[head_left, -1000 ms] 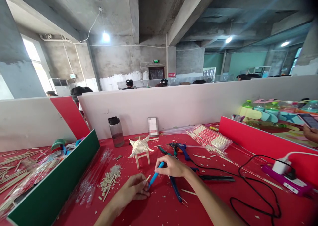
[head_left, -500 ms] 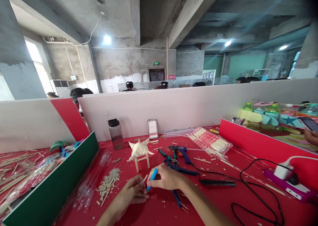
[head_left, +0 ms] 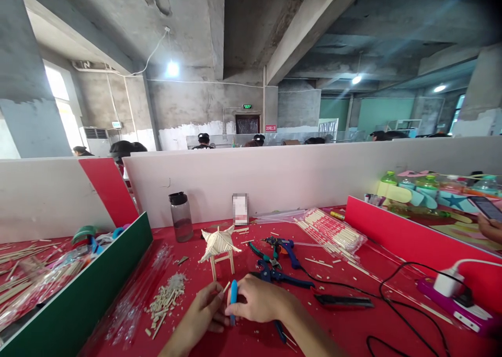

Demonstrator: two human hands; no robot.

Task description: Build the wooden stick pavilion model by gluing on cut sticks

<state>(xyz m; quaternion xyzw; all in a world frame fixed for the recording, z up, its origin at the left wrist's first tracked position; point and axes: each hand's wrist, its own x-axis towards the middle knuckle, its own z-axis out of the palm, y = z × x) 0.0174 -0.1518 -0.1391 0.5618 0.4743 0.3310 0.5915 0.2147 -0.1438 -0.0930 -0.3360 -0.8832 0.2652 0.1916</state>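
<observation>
Above red table point(head_left: 347, 321), left grip point(head_left: 203, 309) pinching wooden stick point(head_left: 227, 286), right grip point(head_left: 262, 298) pinching blue cylinder point(head_left: 234, 293)

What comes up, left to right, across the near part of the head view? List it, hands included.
Green divider, pile of cut stick pieces, left hand pinching a thin stick, right hand gripping a blue pen-like tool, long black tool, purple power strip.

Right grip point(head_left: 259, 298) holds blue tool point(head_left: 234, 293); left grip point(head_left: 206, 306) pinches thin stick point(head_left: 227, 287).
</observation>
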